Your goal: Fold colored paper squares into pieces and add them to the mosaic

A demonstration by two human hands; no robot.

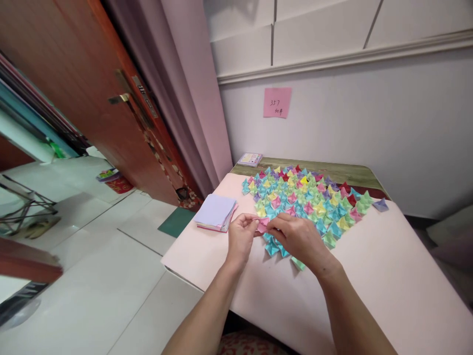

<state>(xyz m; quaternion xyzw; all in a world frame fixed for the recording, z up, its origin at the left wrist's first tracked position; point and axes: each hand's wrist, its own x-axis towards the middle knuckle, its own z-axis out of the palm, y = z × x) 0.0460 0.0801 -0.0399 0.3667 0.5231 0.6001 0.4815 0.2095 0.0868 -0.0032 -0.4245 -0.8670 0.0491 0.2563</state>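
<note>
A small pink folded paper (262,225) is held up between my two hands over the table. My left hand (242,234) pinches its left side with thumb and fingers. From the right, my right hand (295,236) grips its other edge with bent fingers. Just beyond and under my hands spread many folded paper pieces (291,197) in blue, green, yellow, pink, red and purple, set close together in rows. Left of my left hand lies a stack of square paper (216,212) with a lilac sheet on top. My right hand hides some of the folded pieces.
The pale pink tabletop (373,286) meets a wall with a pink note (277,102) stuck on it. A small printed packet (250,159) lies at the far left corner. One purple folded piece (380,205) sits apart at right. A wooden door (111,98) stands left.
</note>
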